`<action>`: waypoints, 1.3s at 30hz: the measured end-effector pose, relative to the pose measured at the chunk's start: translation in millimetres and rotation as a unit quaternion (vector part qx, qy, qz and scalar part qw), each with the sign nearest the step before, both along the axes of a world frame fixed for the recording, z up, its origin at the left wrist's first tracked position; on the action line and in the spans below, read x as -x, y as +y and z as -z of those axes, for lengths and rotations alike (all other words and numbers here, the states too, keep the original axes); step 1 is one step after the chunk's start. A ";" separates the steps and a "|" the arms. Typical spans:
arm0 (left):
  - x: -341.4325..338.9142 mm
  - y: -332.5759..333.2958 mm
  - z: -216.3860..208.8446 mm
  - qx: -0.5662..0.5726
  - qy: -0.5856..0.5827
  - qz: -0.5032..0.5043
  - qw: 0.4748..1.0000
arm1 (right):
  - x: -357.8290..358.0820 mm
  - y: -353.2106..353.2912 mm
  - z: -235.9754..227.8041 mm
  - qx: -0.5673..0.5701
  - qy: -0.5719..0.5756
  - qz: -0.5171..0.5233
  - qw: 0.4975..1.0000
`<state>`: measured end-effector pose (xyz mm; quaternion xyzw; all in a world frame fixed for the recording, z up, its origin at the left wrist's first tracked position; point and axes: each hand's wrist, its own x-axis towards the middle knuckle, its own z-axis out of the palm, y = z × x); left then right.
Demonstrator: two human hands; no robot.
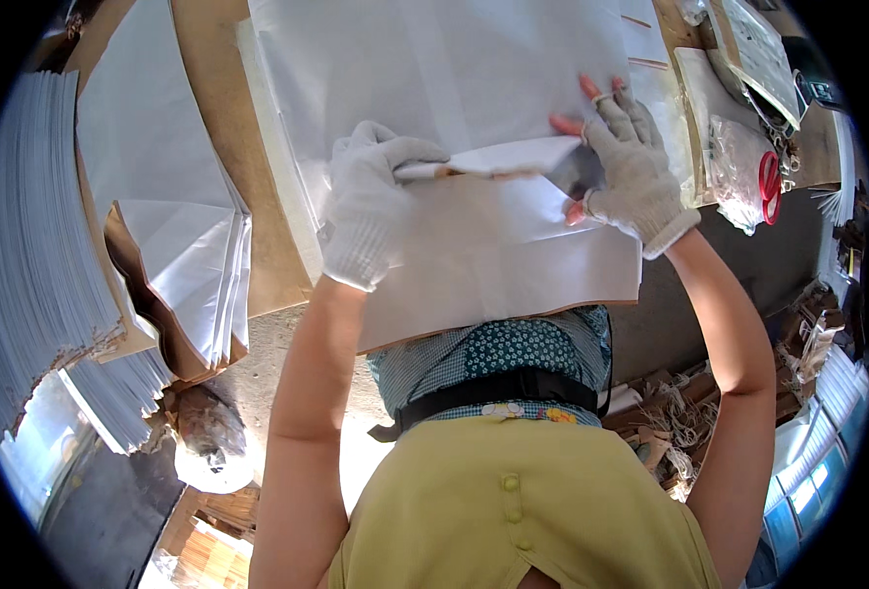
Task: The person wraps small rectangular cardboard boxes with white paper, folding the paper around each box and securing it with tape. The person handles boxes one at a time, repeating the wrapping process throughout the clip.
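Observation:
A large white paper bag [523, 253] with brown edges lies in front of me, its near end hanging past the table edge against my apron. Part of it is raised in a fold [532, 157] with brown inside. My left hand [368, 201], in a white knit glove, is closed at the left end of this fold; its lower fingers are blurred and partly hidden. My right hand [635, 167] wears a similar glove with bare fingertips. Its fingers are spread over the bag at the fold's right end, the thumb resting lower on the paper.
Folded white-and-brown paper bags [184, 236] lie on the left, beside a tall stack of white sheets [27, 236]. Red-handled scissors [769, 187] and a clear plastic bag [737, 167] are at the right. Scraps and string [665, 422] litter the floor at lower right.

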<state>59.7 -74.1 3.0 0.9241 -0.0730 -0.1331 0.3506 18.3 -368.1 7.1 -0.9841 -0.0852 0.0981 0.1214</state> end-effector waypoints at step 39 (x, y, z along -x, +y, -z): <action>100.2 77.9 -24.5 0.489 0.188 -0.415 0.744 | 29.8 -8.0 -6.7 -0.080 -0.067 0.005 0.995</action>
